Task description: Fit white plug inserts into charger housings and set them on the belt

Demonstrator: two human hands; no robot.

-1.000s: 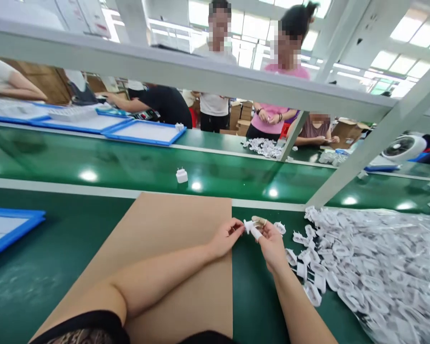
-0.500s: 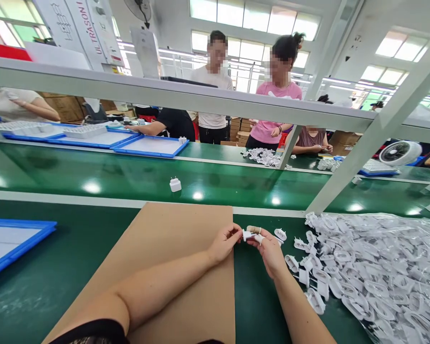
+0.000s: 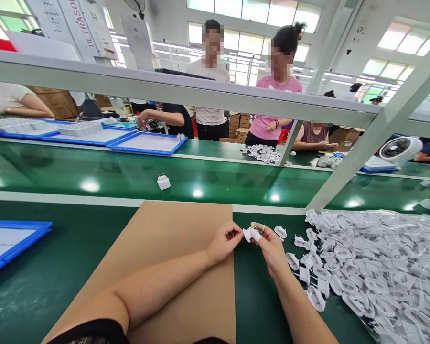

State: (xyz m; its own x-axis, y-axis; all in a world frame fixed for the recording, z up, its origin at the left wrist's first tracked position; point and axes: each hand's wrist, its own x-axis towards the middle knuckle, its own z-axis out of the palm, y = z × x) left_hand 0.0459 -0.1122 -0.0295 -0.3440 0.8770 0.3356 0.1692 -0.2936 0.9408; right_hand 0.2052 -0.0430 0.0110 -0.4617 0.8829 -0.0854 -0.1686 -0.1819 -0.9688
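My right hand [image 3: 271,246] pinches a small white plastic plug part [image 3: 251,234] just above the green table, a tan cot on its forefinger. My left hand [image 3: 225,243] is curled right beside it, fingertips at the part's left end, over the edge of a brown cardboard sheet [image 3: 165,258]. A large heap of the same white plug parts [image 3: 372,267] lies to the right on clear plastic film, with loose ones spilling toward my right wrist.
A white charger [image 3: 163,182] rides on the green conveyor belt [image 3: 93,172] beyond the cardboard. A blue tray [image 3: 7,239] lies at the left. White frame bars [image 3: 186,95] cross overhead. Several people stand or sit across the belt by more blue trays [image 3: 146,143] and a fan [image 3: 401,148].
The white charger on the belt has drifted left. My hands stayed together on the small part, turning it slightly; the view tilted up a little.
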